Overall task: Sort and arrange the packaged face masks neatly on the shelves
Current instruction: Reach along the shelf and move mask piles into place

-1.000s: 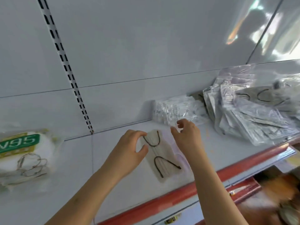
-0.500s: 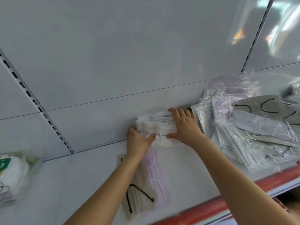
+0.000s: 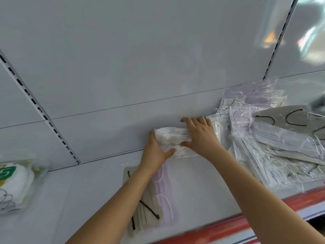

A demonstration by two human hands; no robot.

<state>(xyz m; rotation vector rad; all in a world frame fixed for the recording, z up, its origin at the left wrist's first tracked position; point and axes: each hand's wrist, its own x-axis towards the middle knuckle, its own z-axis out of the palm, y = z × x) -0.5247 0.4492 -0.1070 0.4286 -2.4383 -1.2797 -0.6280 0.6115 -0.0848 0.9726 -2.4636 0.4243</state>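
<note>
A stack of white packaged masks (image 3: 173, 138) stands against the back wall of the white shelf (image 3: 91, 196). My left hand (image 3: 155, 152) clasps its left end, thumb across the front. My right hand (image 3: 200, 134) presses on its right end and top. Below my left arm lie a beige mask with black ear loops (image 3: 140, 206) and a lilac mask (image 3: 166, 199), flat on the shelf. At the right, a loose heap of packaged masks (image 3: 274, 147), lilac, white and grey, leans toward the wall.
A bag of white N95 masks with a green label (image 3: 14, 184) lies at the far left. The shelf has a red front edge (image 3: 228, 228). Slotted uprights (image 3: 44, 115) run up the back panel.
Both hands left the beige mask on the shelf and reached back to the white stack, gripping it from both ends. A lilac mask now lies beside the beige one. The view shifted left and up.
</note>
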